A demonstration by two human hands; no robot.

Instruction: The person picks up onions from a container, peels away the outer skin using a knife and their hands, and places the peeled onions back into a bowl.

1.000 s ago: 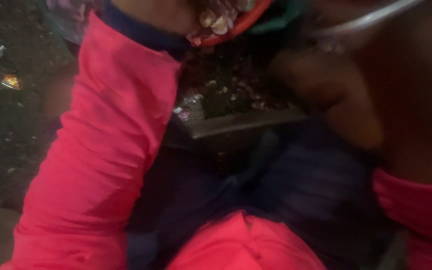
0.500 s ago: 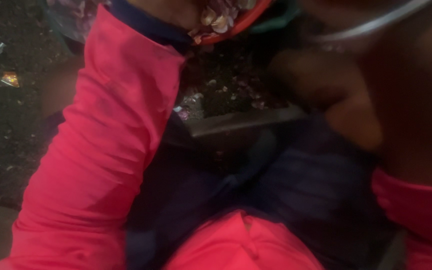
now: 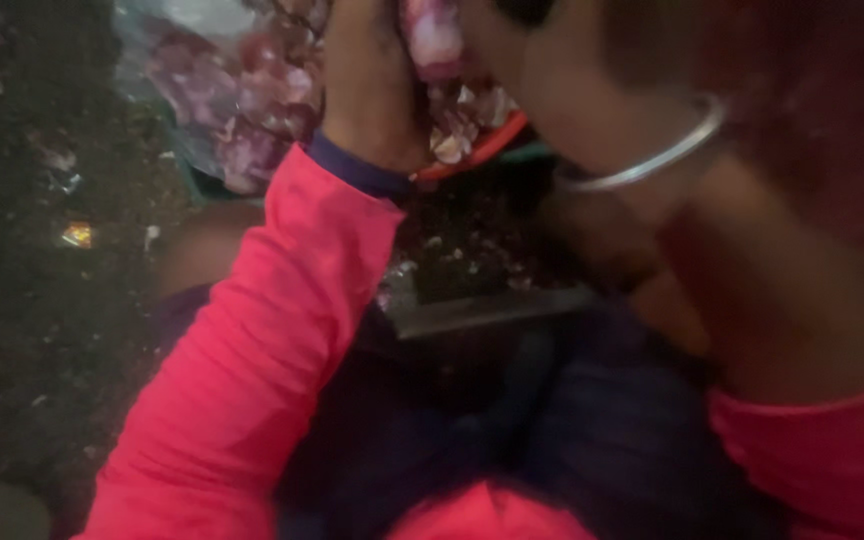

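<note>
My left hand (image 3: pixel 372 85), in a pink-red sleeve with a dark cuff, is raised at the top of the view, its fingers against a peeled pinkish-purple onion (image 3: pixel 432 40). My right hand (image 3: pixel 542 70), with a silver bangle (image 3: pixel 652 165) on the wrist, closes on the same onion from the right. The picture is blurred, so the fingertips and anything else in the right hand are hard to make out. Just below the hands is a red-rimmed bowl (image 3: pixel 497 140) with onion skins in it.
A clear bag of red onions (image 3: pixel 242 100) lies at the upper left on dark ground. A dark flat tray (image 3: pixel 492 310) strewn with peel scraps sits in front of my lap. Small litter dots the ground at left.
The view has shifted so that both hands sit lower in the frame. The onion between them and the bag of onions now show; the hands remain together.
</note>
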